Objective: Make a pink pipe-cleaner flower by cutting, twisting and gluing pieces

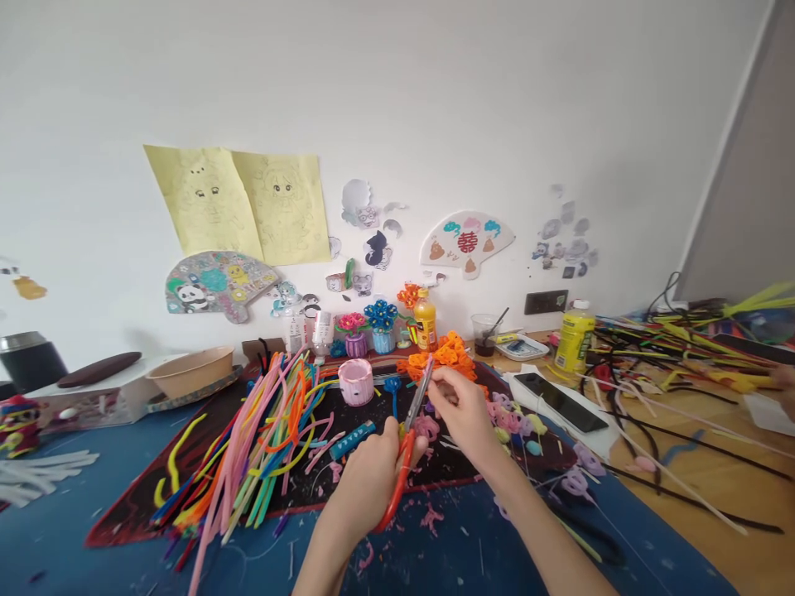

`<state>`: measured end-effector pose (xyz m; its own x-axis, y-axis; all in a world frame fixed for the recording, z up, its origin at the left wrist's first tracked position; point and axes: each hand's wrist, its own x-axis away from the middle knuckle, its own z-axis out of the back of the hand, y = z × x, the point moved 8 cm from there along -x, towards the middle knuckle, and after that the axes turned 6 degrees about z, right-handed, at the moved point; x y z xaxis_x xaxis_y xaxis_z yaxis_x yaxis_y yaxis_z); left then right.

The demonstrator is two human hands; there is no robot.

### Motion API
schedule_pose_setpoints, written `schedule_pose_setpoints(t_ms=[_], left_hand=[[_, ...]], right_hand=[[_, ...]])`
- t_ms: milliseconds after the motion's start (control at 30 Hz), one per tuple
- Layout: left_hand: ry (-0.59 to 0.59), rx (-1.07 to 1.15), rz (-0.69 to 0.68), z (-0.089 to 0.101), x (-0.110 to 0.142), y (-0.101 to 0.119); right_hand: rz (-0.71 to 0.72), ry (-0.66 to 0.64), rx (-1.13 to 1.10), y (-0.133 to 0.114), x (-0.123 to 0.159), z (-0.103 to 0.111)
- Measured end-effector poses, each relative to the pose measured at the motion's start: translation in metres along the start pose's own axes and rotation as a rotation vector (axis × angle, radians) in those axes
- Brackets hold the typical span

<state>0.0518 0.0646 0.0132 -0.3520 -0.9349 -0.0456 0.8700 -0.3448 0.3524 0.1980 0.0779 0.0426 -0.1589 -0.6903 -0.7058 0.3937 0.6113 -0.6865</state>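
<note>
My left hand (366,472) is closed around a pair of scissors (405,472) with orange-red handles, blades angled up and away from me. Beside the blade tips, my right hand (463,414) has its thumb and fingers pinched together. What they pinch is too small to make out; a thin pinkish end shows near the tips. Just beyond lies a heap of orange fuzzy loops (450,352). A blue pipe-cleaner flower (392,386) is left of the blades, and pink and purple fuzzy loops (506,414) lie right of my right hand.
A bundle of coloured pipe cleaners (248,439) lies on the dark mat at left. Behind stand a pink pot (356,382), small potted flowers (381,327) and an orange bottle (425,321). At right are a phone (562,402), a yellow bottle (575,335) and black pipe cleaners.
</note>
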Motion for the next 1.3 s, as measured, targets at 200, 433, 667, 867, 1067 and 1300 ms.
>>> schedule_pose_setpoints(t_ms=[200,433,667,867,1067,1300], left_hand=[[-0.013,-0.045,-0.005,-0.004,0.002,0.004],[0.001,-0.053,-0.046,-0.003,0.005,0.004],[-0.004,-0.051,-0.081,-0.004,0.007,0.006],[-0.011,-0.051,-0.052,-0.007,0.006,0.003],[-0.008,-0.049,-0.039,-0.007,0.007,0.004],[0.004,-0.024,-0.006,-0.007,0.004,0.001]], right_hand=[[0.001,-0.003,0.052,0.003,0.003,0.003],[-0.012,-0.014,0.137,0.003,0.007,0.005],[-0.009,-0.031,0.16,0.004,0.01,0.006],[-0.046,-0.036,0.205,0.006,0.009,0.007],[-0.085,-0.033,0.236,0.007,0.01,0.009],[-0.064,0.001,0.297,0.002,0.009,0.012]])
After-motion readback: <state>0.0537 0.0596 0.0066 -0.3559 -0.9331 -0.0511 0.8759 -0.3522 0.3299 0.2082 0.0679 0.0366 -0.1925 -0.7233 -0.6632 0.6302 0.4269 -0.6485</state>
